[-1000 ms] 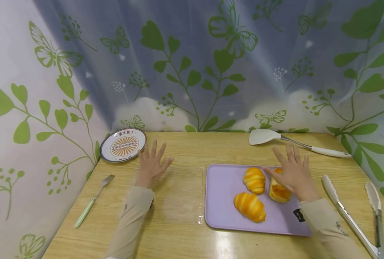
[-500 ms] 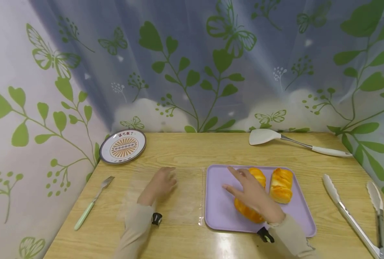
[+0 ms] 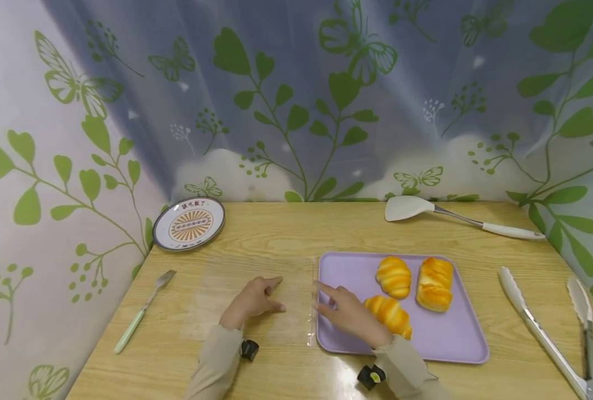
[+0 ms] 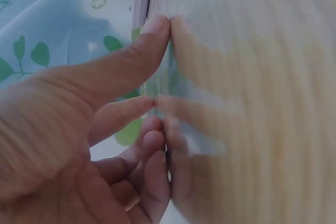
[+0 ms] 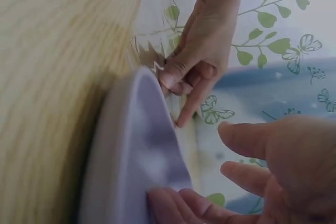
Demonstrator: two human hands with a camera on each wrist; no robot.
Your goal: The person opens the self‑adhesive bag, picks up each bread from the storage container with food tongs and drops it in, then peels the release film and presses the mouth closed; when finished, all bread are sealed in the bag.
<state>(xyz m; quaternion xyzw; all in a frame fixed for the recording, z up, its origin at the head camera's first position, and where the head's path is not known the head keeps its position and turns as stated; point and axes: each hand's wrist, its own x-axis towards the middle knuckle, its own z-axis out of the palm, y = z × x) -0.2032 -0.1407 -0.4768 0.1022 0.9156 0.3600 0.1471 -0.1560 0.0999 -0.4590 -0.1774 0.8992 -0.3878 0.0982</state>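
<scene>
Since half a second ago the right hand [image 3: 351, 318] has shifted to the left rim of the purple tray [image 3: 456, 339], thumb and forefinger apart; touching the clear plastic sheet [image 3: 292, 291] or not, I can't tell. The left hand [image 3: 252, 300] touches it, digits likewise parted. I judge work barely begun: sheet unlifted on the table [image 3: 276, 230], three breads [image 3: 394, 278] on the tray.

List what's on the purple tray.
On the tray: a farther croissant, a nearer croissant and a blocky loaf. The right hand hides part of the nearer croissant and some tray surface.
</scene>
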